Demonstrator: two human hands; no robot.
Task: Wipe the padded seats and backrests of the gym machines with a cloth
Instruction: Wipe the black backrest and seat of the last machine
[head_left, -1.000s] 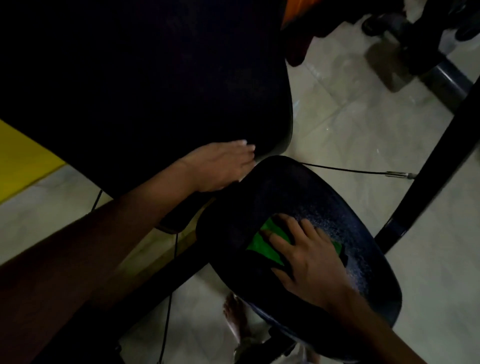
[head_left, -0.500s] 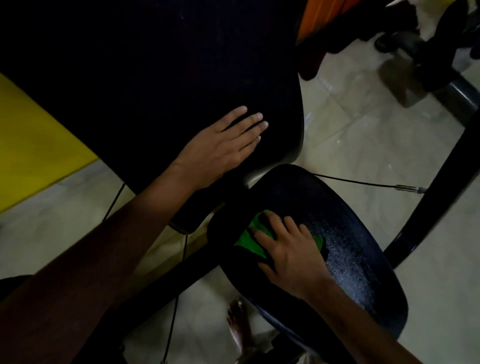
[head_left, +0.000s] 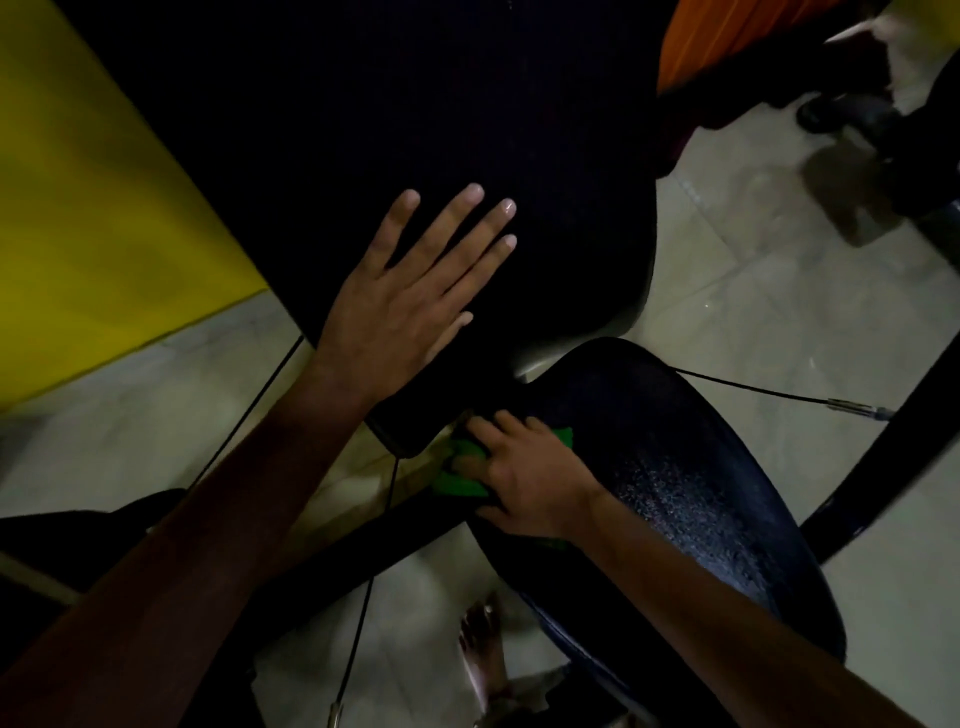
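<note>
On the backrest (head_left: 441, 130), left hand (head_left: 410, 291) lies flat, fingers straight and spread a bit, palm pressed against the dark padding; it isn't holding anything, just resting there. Right hand (head_left: 524, 480) is down at the near-left edge of the seat (head_left: 675, 467), fingers curled over the cloth (head_left: 460, 483) (bright green, mostly hidden under the hand); a bit of green also pokes out past the knuckles on the far side and another scrap shows under the wrist. Cloth sits right at the seat's edge, just below the bottom of the backrest, and part of it hangs off the rim over the floor (head_left: 779, 312). Seat surface to the right of the hand looks speckled and shiny, could be wet, hard to say in this light; backrest is pretty much pure black. A thin cable (head_left: 769, 395) runs off the far side of the seat toward a dark frame bar (head_left: 883, 467); another cable drops down between the arms. Bare foot (head_left: 483, 649) on the pale tiles below the seat; yellow mat (head_left: 93, 208) off to the left.
</note>
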